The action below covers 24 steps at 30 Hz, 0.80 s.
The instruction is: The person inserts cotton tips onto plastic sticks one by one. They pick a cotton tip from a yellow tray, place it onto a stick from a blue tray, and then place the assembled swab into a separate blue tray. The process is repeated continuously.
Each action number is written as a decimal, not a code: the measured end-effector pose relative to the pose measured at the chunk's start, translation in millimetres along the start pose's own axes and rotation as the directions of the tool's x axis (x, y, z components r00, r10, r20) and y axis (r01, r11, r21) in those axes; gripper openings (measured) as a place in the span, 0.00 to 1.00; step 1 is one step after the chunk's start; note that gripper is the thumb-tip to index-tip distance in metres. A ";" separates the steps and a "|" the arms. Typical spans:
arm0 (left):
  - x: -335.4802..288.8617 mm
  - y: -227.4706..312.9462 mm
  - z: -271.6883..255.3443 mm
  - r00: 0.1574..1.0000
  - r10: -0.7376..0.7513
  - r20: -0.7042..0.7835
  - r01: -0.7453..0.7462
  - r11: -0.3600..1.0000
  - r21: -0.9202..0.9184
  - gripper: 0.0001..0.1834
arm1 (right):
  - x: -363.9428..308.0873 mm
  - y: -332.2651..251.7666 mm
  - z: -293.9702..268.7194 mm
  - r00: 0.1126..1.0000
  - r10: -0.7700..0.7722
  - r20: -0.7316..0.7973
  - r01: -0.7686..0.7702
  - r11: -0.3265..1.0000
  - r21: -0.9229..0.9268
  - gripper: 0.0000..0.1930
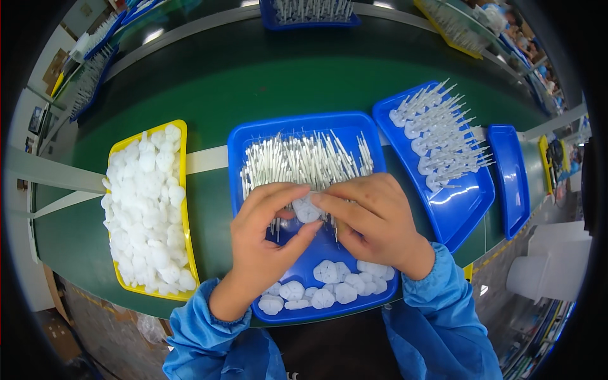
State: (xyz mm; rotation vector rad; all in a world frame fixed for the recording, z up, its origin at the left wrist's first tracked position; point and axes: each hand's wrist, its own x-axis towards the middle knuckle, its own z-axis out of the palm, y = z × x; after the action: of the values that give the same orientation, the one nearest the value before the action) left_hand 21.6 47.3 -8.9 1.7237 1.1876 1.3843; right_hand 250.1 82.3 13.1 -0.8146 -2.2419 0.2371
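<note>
Over the middle blue tray [316, 250], my left hand [263, 234] pinches a translucent white lobed disc [306, 208] between thumb and fingers. My right hand [373, 221] meets it from the other side, its fingers curled and a fingertip pressed on the disc's upper right edge. Whether the right fingers also hold a thin rod is hidden. Behind both hands, many slim white rods [285, 161] lie side by side in the tray's far half. Loose discs of the same kind [326, 272] are gathered along its near edge, below my wrists.
At left, a yellow tray [192, 253] is heaped with white rounded pieces [149, 209]. At right, a blue tray [462, 206] bears discs with rods attached [437, 136]; a narrower blue tray [512, 183] stands beyond. Another loaded blue tray [310, 24] sits across the green table [266, 85].
</note>
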 end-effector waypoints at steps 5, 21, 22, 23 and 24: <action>-2.0 -0.8 -0.4 0.997 -0.082 -0.008 0.081 0.995 -0.063 0.31 | -10.2 2.4 -0.6 1.000 0.002 0.002 -0.002 0.998 0.062 0.28; -3.5 3.5 3.1 0.995 -0.051 0.089 0.061 0.992 -0.112 0.31 | -10.7 0.3 -12.9 0.845 0.500 0.191 -0.529 0.725 0.442 0.16; -4.1 5.2 2.4 0.992 -0.057 0.112 0.069 0.992 -0.107 0.31 | -8.9 -2.6 -14.1 0.769 0.558 0.313 -0.625 0.553 0.550 0.13; -4.5 7.0 1.4 0.989 -0.062 0.133 0.076 0.992 -0.102 0.32 | -6.7 -3.1 -15.5 0.763 0.542 0.352 -0.637 0.535 0.556 0.13; -6.3 8.9 -2.0 0.985 -0.022 0.172 0.032 0.998 -0.057 0.32 | -4.7 -3.6 -15.1 0.754 0.525 0.395 -0.650 0.510 0.563 0.12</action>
State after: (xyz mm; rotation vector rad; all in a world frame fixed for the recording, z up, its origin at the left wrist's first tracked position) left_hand 21.7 37.9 -3.1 1.7399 1.0605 1.2169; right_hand 261.3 75.6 22.6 -1.1315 -1.6914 1.4302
